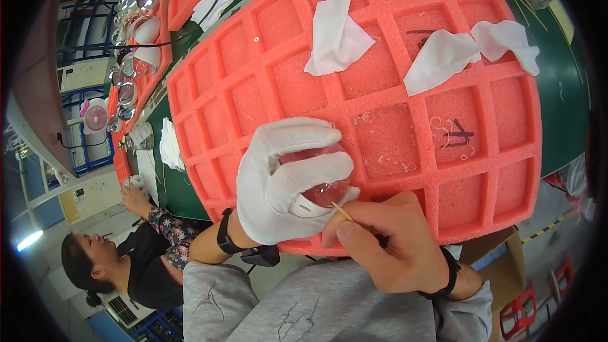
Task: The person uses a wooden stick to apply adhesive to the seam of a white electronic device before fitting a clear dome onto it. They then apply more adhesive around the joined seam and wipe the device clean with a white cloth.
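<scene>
My left hand, in a white glove, is wrapped round a clear dome with a white rim. The red foam shows through the dome, and the gloved fingers lie across it. My bare right hand pinches a thin, pointed wooden stick between thumb and forefinger. The stick's tip meets the dome's white rim, or sits right beside it; I cannot tell which. Both hands are over the near part of a red foam tray with square compartments.
White cloths lie on the tray's far half, with thin shavings in some compartments. A green table is underneath. At left, another red tray bears several domes, and a co-worker sits nearby. A cardboard box stands at lower right.
</scene>
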A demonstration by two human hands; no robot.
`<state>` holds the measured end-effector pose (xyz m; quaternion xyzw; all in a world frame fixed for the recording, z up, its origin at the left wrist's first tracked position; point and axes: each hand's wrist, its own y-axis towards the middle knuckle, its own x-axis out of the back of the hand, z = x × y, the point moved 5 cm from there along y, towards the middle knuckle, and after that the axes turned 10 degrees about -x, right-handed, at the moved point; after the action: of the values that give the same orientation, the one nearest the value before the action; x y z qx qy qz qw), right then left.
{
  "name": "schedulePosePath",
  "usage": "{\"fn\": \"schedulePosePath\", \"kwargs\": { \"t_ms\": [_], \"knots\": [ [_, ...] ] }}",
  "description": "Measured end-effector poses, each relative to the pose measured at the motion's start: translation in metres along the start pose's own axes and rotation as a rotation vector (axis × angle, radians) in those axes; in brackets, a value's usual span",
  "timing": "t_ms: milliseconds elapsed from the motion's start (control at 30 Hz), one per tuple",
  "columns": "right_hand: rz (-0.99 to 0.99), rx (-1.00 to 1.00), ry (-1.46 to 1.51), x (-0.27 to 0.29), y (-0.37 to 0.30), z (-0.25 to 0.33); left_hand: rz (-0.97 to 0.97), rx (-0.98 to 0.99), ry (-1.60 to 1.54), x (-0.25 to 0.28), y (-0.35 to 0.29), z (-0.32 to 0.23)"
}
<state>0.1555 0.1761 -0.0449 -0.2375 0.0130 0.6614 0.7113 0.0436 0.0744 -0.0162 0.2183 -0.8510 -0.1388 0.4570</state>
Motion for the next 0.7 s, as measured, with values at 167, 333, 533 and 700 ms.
{"fn": "schedulePosePath", "kwargs": {
  "t_ms": [167, 333, 533, 700],
  "knots": [
    [0.071, -0.007, -0.037, 0.0010, -0.0009, 0.0010, 0.003, 0.007, 0.013, 0.0002, 0.0019, -0.0011],
    [0.106, 0.095, -0.109, 0.0010, -0.0037, 0.0021, 0.008, 0.019, 0.015, 0.0006, 0.0040, -0.0011],
    [0.119, -0.029, -0.222, -0.0012, 0.0000, -0.0016, 0.049, -0.003, 0.024, -0.0005, 0.0011, -0.0002],
    [0.105, -0.042, -0.122, -0.0016, 0.0007, -0.0026, 0.057, -0.027, 0.024, -0.0010, 0.0009, -0.0001]
  ]
}}
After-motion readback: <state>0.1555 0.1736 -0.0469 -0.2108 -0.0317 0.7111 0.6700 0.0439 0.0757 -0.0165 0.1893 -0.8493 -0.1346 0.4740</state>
